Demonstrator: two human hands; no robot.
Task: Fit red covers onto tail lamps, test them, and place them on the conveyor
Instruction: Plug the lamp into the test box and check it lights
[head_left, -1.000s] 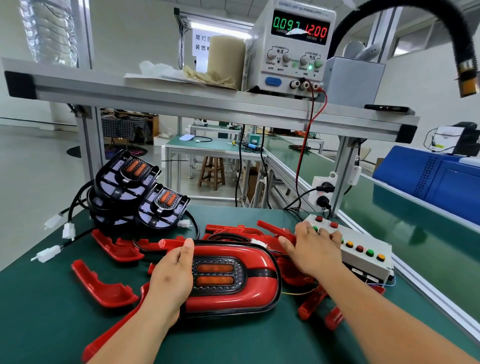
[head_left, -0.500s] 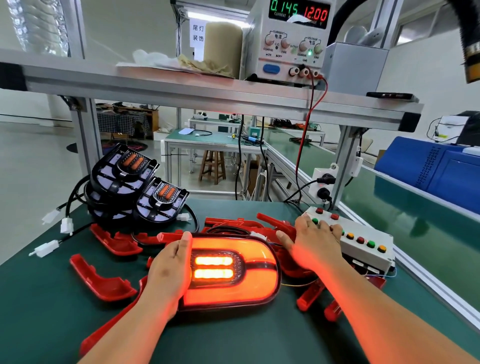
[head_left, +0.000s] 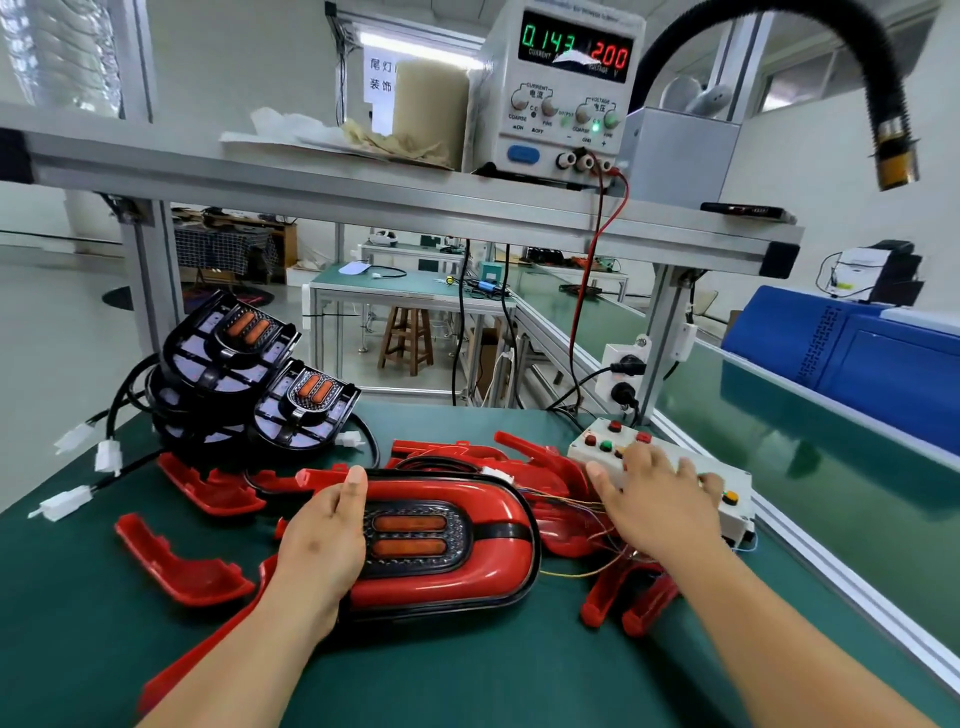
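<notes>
A tail lamp with its red cover fitted lies unlit on the green bench in front of me. My left hand rests flat on its left end, thumb along the far edge. My right hand lies with fingers spread over the white button box, touching its buttons. Thin wires run from the lamp toward the box. Uncovered black tail lamps are stacked at the back left. Loose red covers lie around the lamp.
A power supply on the overhead shelf shows 0.143 on its display. The green conveyor runs along the right, with a blue crate beyond it. A black flexible hose hangs at upper right. White connectors trail at left.
The lamp, dark a second ago, was glowing bright half a second ago and is dark now. My right hand has shifted right along the button box. My left hand stays on the lamp.
</notes>
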